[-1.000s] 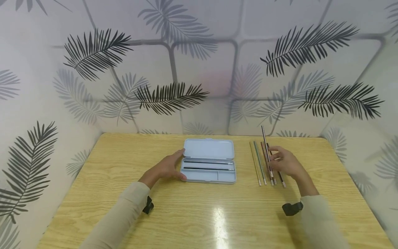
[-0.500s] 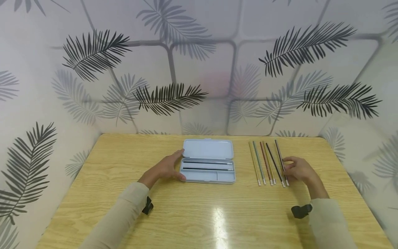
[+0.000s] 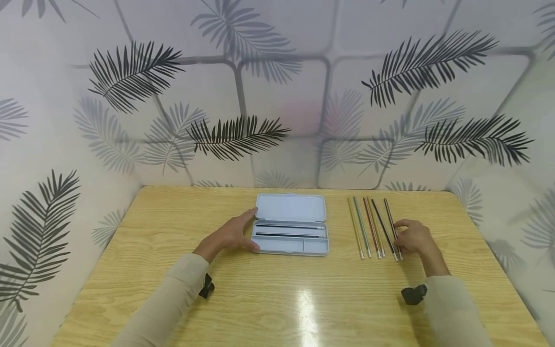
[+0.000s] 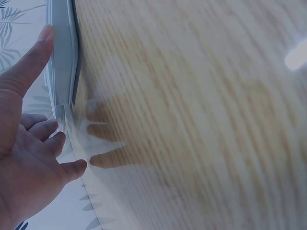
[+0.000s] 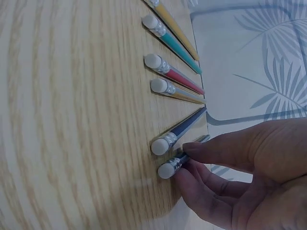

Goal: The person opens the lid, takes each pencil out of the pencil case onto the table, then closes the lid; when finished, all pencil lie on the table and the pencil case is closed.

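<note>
An open light-blue pencil case (image 3: pixel 277 245) lies in the middle of the table, its lid folded back. Two dark pencils (image 3: pixel 288 235) lie in its long compartment. At its left side, my left hand (image 3: pixel 230 233) spreads straight fingers, with the thumb (image 4: pixel 36 60) against the case's edge in the left wrist view. To the right, my right hand (image 3: pixel 414 236) pinches the rightmost dark pencil (image 5: pixel 168 170) between thumb and fingers, near its white eraser end. That pencil lies beside a dark blue one (image 5: pixel 180 128), eraser ends close together.
Left of the dark pencils lie a yellow pencil (image 3: pixel 354 226), a green one (image 3: pixel 362 226), a red one (image 3: pixel 371 226) and another yellow one (image 3: pixel 376 226), erasers toward me. The wooden table (image 3: pixel 260 303) meets a leaf-patterned backdrop (image 3: pixel 286 159) behind.
My right hand has carried the dark pencil from above the row down to its right end, then shifted it slightly toward me. The left hand and case have stayed put.
</note>
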A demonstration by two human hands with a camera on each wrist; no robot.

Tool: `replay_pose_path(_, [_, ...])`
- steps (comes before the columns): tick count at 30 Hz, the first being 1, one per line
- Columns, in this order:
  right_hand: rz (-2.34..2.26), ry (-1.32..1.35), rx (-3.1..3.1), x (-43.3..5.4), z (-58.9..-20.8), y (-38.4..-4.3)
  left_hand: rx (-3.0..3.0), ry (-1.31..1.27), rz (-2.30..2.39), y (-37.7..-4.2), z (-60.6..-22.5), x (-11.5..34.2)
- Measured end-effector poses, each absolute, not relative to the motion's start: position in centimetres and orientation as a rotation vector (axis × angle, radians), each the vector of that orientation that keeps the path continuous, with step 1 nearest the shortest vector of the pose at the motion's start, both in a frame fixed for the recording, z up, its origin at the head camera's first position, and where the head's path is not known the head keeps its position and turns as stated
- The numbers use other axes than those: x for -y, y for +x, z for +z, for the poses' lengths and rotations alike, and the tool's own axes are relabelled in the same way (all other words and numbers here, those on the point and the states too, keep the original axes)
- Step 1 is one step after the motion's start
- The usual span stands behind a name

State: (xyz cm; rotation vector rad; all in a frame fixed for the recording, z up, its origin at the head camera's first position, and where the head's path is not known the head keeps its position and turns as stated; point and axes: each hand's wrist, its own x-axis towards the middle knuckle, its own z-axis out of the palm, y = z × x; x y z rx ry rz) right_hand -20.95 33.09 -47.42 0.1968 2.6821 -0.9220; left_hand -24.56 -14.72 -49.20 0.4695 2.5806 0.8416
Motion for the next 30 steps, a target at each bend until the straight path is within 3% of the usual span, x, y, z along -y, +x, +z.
replay_pose_path(12, [-0.732,0.018,-2.852,-30.9,-45.6,-21.6,-2.579,0.478,0.837,-24.5,-49.2,14.7])
replay_pose_path(22, [-1.146,-0.415,-2.729,-24.4,-46.3,-23.2,-2.57,0.477,0.858,-24.5,-49.2,14.7])
replay_pose_path(30, [-1.289,-0.583,-2.605,-20.1,-47.1,-23.7,-2.573,0.475,0.844,-24.6,-49.2,14.8])
